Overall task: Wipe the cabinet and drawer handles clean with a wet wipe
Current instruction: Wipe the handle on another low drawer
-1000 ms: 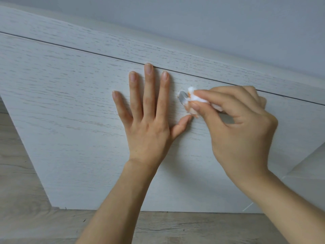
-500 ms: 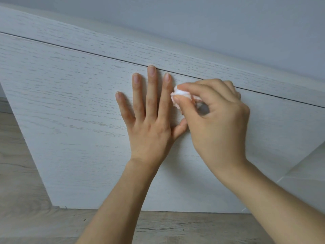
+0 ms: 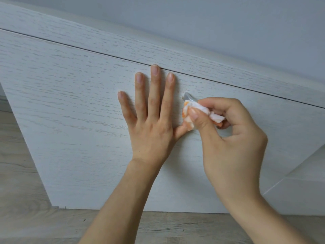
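A white wood-grain drawer front fills the view. Its small metal handle sticks out near the middle, only its left end visible. My right hand pinches a crumpled white wet wipe with orange stains between thumb and fingers, wrapped over the handle just right of that end. My left hand lies flat on the drawer front, fingers spread and straight, just left of the handle, its thumb touching the wipe.
A narrow dark gap runs above the drawer front, under the cabinet's top panel. A pale grey wall rises behind. Grey wooden floor lies below and to the left. Another white panel angles off at lower right.
My right hand has slid the wipe rightward and slightly down along the handle, uncovering the handle's left end. My left hand stays pressed flat in the same place.
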